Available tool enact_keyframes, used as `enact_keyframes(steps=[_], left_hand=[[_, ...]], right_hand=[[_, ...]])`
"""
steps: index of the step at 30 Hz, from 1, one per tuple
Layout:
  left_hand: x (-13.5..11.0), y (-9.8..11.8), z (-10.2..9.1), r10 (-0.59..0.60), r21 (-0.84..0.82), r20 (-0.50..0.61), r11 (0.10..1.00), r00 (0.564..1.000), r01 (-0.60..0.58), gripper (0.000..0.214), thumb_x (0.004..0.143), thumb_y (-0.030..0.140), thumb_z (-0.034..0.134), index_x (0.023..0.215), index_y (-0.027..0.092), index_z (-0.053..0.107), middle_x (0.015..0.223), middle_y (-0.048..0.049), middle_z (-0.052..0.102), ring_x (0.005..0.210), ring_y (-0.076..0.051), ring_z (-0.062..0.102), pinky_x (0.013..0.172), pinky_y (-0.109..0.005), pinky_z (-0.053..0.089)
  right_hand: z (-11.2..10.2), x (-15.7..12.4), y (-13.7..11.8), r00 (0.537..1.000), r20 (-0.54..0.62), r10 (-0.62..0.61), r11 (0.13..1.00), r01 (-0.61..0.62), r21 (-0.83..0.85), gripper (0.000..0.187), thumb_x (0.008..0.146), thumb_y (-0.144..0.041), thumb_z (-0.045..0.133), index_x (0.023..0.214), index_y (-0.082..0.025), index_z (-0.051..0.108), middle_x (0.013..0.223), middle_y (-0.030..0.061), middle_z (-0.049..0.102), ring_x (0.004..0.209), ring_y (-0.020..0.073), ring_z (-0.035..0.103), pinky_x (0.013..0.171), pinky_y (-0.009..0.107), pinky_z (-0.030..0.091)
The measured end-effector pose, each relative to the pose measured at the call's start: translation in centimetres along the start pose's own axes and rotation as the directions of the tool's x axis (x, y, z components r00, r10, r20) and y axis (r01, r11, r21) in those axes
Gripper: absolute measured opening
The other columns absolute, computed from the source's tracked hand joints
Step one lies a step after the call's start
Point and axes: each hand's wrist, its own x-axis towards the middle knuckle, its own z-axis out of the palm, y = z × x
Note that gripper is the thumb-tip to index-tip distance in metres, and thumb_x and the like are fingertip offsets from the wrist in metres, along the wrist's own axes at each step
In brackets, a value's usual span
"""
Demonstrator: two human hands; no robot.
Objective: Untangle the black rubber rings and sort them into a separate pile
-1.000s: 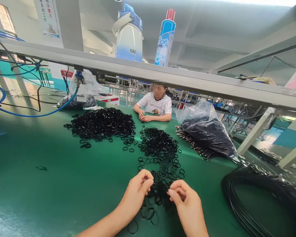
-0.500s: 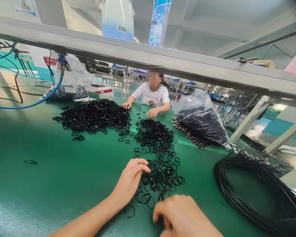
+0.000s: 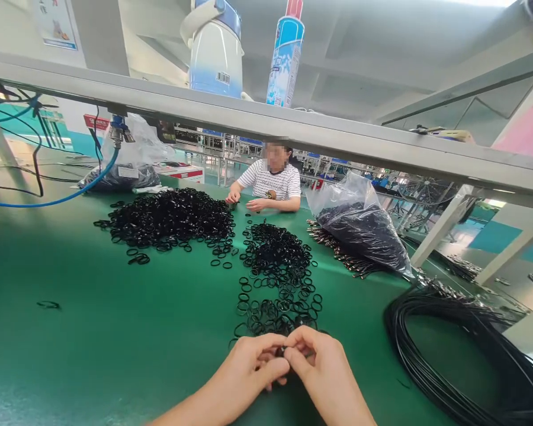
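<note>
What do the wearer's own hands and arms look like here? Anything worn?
The left hand and right hand are ungloved; no rings, watch or wristband show. The left forearm is uncovered to the picture's edge, with no sleeve in view. Of the right arm only the wrist shows, also uncovered.

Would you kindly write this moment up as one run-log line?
left hand: pinching small black part | right hand: pinching it too | just beyond: loose black rings on green table

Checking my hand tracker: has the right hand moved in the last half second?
Yes. The right hand moved forward to the near edge of the ring pile, meeting the left hand on a black ring.
</note>
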Motion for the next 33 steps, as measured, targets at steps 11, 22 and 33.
enact_keyframes(steps=[11, 22, 33], left_hand=[[1.3, -0.8, -0.8, -0.189, -0.438, -0.201, 0.895, 0.961, 0.085, 0.037, 0.066, 0.044, 0.073, 0.078, 0.01, 0.066, 0.065, -0.0047, 0.065, 0.053, -0.011, 0.057, 0.045, -0.017, 0.041], [1.5, -0.8, -1.7, -0.156, -0.271, -0.21, 0.958, 0.965, 0.096, 0.038, 0.069, 0.044, 0.069, 0.089, 0.013, 0.064, 0.061, 0.003, 0.054, 0.051, -0.009, 0.049, 0.042, -0.017, 0.039], [1.2, -0.6, -0.9, -0.133, -0.048, -0.167, 0.991, 0.977, 0.127, 0.026, 0.07, 0.039, 0.064, 0.074, 0.014, 0.06, 0.053, 0.0053, 0.047, 0.045, -0.008, 0.044, 0.039, -0.017, 0.035]], right_hand=[[1.0, 0.6, 1.6, 0.999, -0.032, -0.013, 0.981, 0.019, 0.193, 0.016, 0.076, -0.026, 0.054, 0.083, -0.017, 0.065, 0.074, 0.0037, 0.066, 0.069, 0.0179, 0.06, 0.064, 0.027, 0.047], [0.9, 0.9, 2.4, 0.991, -0.128, -0.03, 0.979, 0.055, 0.195, 0.025, 0.08, -0.035, 0.052, 0.088, -0.017, 0.068, 0.079, 0.0061, 0.069, 0.071, 0.0198, 0.062, 0.064, 0.027, 0.048], [2.9, 0.8, 2.6, 0.95, -0.27, -0.158, 0.987, 0.143, -0.078, 0.019, 0.078, -0.029, 0.049, 0.071, -0.02, 0.064, 0.061, 0.0002, 0.064, 0.05, 0.0137, 0.054, 0.047, 0.022, 0.038]])
